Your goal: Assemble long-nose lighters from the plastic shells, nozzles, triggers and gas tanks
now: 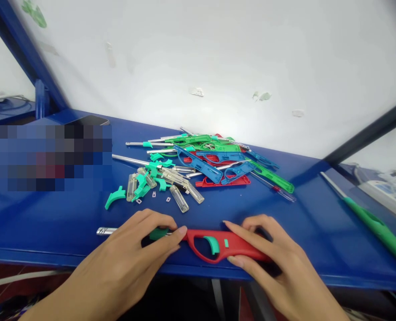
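Note:
A red long-nosed gas lighter lies level between my hands near the table's front edge. It has a teal trigger in its finger loop and a small teal switch on its side. My left hand pinches the front end with thumb and fingers, where the metal tube and a teal collar meet the red body. My right hand grips the rear of the handle, thumb below and fingers above, hiding its tip. Just beyond my hands are clear fuel tanks, loose teal triggers and tiny metal pieces.
Blue, green and red handle halves and metal tubes lie heaped against the white wall. A screwdriver points into the heap. To the right is a green lighter. A phone rests at back left beside a blurred-out patch.

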Tool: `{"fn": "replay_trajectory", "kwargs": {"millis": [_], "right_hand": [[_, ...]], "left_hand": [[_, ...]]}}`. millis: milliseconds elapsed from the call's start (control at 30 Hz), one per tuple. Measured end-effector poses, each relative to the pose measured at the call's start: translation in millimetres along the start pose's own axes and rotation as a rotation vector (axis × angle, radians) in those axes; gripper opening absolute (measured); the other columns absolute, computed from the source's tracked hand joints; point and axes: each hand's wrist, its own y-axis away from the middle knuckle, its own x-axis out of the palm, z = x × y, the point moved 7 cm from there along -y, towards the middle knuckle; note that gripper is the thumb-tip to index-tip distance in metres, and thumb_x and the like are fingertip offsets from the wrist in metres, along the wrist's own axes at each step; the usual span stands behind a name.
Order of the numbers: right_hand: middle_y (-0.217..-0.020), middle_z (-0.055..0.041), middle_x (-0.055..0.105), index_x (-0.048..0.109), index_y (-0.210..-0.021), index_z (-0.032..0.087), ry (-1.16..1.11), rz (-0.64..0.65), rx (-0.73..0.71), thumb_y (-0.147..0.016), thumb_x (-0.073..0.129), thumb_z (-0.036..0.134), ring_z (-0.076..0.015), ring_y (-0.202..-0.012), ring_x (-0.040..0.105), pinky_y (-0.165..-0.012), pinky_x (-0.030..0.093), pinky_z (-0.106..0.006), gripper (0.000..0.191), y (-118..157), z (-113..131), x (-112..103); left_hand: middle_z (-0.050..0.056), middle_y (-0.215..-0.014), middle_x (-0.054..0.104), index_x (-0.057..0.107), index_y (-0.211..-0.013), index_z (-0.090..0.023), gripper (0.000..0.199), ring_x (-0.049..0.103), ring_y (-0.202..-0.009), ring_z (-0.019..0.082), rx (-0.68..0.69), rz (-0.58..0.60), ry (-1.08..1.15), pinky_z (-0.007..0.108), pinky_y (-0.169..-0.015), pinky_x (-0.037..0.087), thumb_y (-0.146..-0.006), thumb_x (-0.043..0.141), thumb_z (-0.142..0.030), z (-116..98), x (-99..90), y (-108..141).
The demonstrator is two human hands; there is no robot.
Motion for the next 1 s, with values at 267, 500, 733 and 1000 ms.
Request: {"fn": "replay_trajectory", "kwargs": {"millis": [267,500,733,1000], "right_hand": [[-0.122,-0.0038,0.071,0.071,-0.149,0.043,-0.054,0.005,-0.012,-0.113,0.061,0.044,-0.0196,-0.110,0.076,-0.093,0.065,-0.030,0.037,3,1,0],[-0.119,-0.0044,0.074,0.070,-0.150,0.046,0.068,0.021,-0.019,-0.115,0.056,0.051,-0.0255,-0.109,0.074,-0.093,0.065,-0.042,0.038,1,4,0],[-0.113,-0.0064,0.072,0.073,-0.146,0.041,0.067,-0.036,-0.040,-0.116,0.054,0.053,-0.0236,-0.099,0.072,-0.085,0.065,-0.039,0.038,-1,12,-5],[-0.115,-0.0040,0.071,0.071,-0.147,0.046,0.044,-0.042,-0.018,-0.115,0.056,0.054,-0.0223,-0.102,0.071,-0.087,0.065,-0.038,0.037,3,10,-2]], "left_hand": [[0.006,-0.121,0.079,0.071,-0.135,-0.024,0.036,0.072,-0.112,0.021,0.082,-0.028,-0.017,0.035,-0.097,0.059,-0.114,0.048,-0.007,-6,-3.4,-6],[0.005,-0.120,0.080,0.069,-0.136,-0.021,0.033,0.072,-0.108,0.022,0.101,-0.043,-0.014,0.036,-0.094,0.059,-0.113,0.050,-0.006,-6,-0.3,-10],[0.003,-0.107,0.082,0.074,-0.122,-0.021,0.030,0.073,-0.091,0.019,0.134,-0.136,-0.072,0.033,-0.081,0.059,-0.112,0.050,-0.006,-14,-9.8,-18],[0.005,-0.112,0.080,0.069,-0.128,-0.019,0.035,0.070,-0.095,0.021,0.156,-0.088,-0.119,0.036,-0.083,0.055,-0.110,0.046,0.000,-16,-6.0,-17]]}}
